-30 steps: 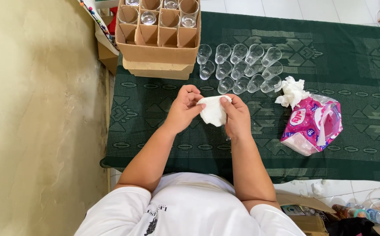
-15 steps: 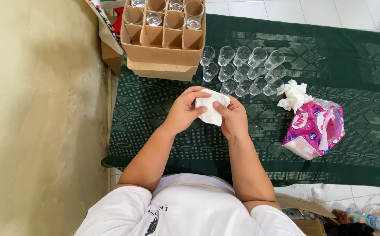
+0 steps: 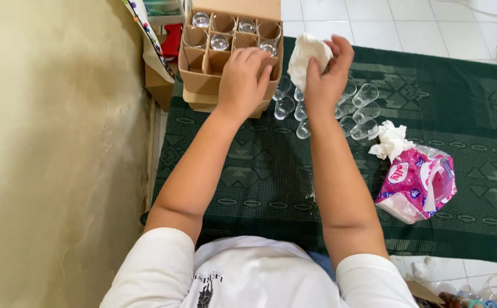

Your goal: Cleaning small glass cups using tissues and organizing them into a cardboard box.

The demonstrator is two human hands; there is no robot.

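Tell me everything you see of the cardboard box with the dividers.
The cardboard box is brown, open-topped, split by cardboard dividers into square cells. Several cells hold clear glasses; others look empty. It sits at the far left corner of the green mat, apparently stacked on another cardboard piece. The left hand rests over its near right cells.

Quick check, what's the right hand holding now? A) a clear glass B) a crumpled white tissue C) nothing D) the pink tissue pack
B: the right hand is raised over the loose glasses, clutching a crumpled white tissue; the pink tissue pack lies untouched on the green cloth.
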